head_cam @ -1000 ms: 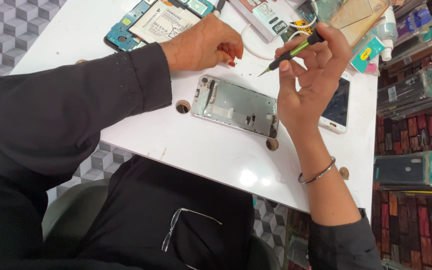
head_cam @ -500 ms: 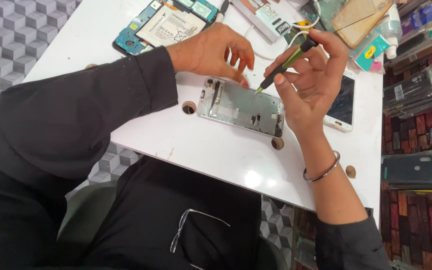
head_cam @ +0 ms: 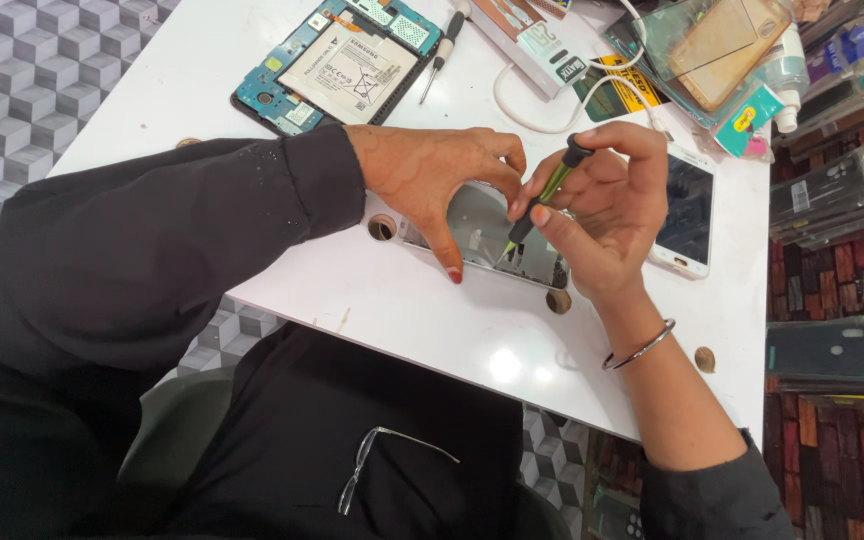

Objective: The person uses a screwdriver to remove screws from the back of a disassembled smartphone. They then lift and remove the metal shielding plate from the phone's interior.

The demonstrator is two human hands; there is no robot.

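Pinning the opened silver-grey phone frame [head_cam: 482, 235] flat on the white table [head_cam: 452, 320], our left hand [head_cam: 432, 180] spreads fingers over it. Our right hand [head_cam: 607, 215] pinches a green-shafted, black-capped screwdriver [head_cam: 544, 195], tip touching the frame's bare metal inside.

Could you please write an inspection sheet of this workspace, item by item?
Surface: white table with round brown fittings.
Job's things: opened phone lying flat; green-and-black screwdriver, tip down on it.
Clutter: opened tablet, second screwdriver, white phone, packets at the far edge.
Grips: left hand presses on the opened phone; right hand holds the screwdriver.
Cables: white cable looped behind the hands.
Surroundings: cube-patterned floor; phone cases on shelves at right.
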